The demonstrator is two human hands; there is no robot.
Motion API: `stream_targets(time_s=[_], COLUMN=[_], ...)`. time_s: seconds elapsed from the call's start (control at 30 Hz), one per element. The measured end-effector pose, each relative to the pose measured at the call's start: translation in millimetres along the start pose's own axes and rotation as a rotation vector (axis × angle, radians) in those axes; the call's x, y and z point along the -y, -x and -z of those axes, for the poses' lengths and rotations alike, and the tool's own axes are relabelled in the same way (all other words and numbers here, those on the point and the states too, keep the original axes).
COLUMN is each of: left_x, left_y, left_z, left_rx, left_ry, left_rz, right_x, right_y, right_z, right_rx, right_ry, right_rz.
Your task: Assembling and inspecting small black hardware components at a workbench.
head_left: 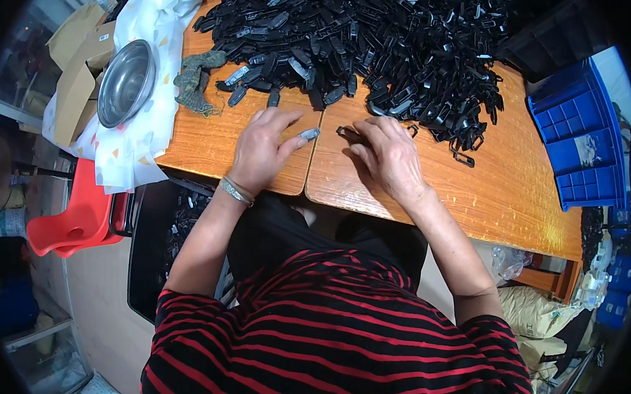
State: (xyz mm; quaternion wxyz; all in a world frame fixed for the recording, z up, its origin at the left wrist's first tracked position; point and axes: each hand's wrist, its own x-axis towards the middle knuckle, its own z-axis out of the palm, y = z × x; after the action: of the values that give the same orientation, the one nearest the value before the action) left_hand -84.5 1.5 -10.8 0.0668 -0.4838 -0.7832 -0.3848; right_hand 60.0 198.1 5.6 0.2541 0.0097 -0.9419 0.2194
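Note:
My left hand (pixel 260 151) is over the near edge of the wooden table, thumb and index finger apart. Its thumb tip touches a small grey-and-black oval plastic piece (pixel 309 134) beside the seam between the tabletops. To the right of that seam, my right hand (pixel 390 156) has its fingers closed on a small black plastic frame (pixel 345 132), which sticks out past the fingertips. Just beyond both hands lies a large heap of black plastic parts (pixel 400 40). One dark oval piece (pixel 273 98) rests by my left fingers.
Left of the heap are a crumpled dark green glove (pixel 196 81) and a metal bowl (pixel 126 84) on patterned plastic sheeting. A blue plastic crate (pixel 579 137) stands at the right table edge. A red chair (pixel 78 219) is at the lower left.

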Motion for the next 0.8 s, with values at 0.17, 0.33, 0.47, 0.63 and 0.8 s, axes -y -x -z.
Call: stream_targets(time_s=[0.17, 0.33, 0.47, 0.63, 0.8], left_x=[-1.9, -3.0, -6.8, -14.3, -9.5], left_y=[5.5, 6.0, 3.7, 2.0, 5.6], left_z=[-3.9, -10.9, -14.8, -16.3, -14.0], left_rx=[0.026, 0.024, -0.041, 0.051, 0.03], left_ry=[0.012, -0.048, -0.008, 0.306, 1.17], left_rz=[-0.001, -0.048, -0.061, 0.247, 0.532], right_x=[-9.2, -4.4, 8.8, 23.7, 30.0], right_y=[8.5, 4.3, 4.6, -6.0, -8.6], right_z=[-6.8, -7.9, -14.5, -28.8, -31.6], right_rx=[0.07, 0.097, -0.005, -0.065, -0.168], right_ry=[0.094, 0.134, -0.123, -0.313, -0.36], right_rz=[0.002, -0.045, -0.164, -0.238, -0.163])
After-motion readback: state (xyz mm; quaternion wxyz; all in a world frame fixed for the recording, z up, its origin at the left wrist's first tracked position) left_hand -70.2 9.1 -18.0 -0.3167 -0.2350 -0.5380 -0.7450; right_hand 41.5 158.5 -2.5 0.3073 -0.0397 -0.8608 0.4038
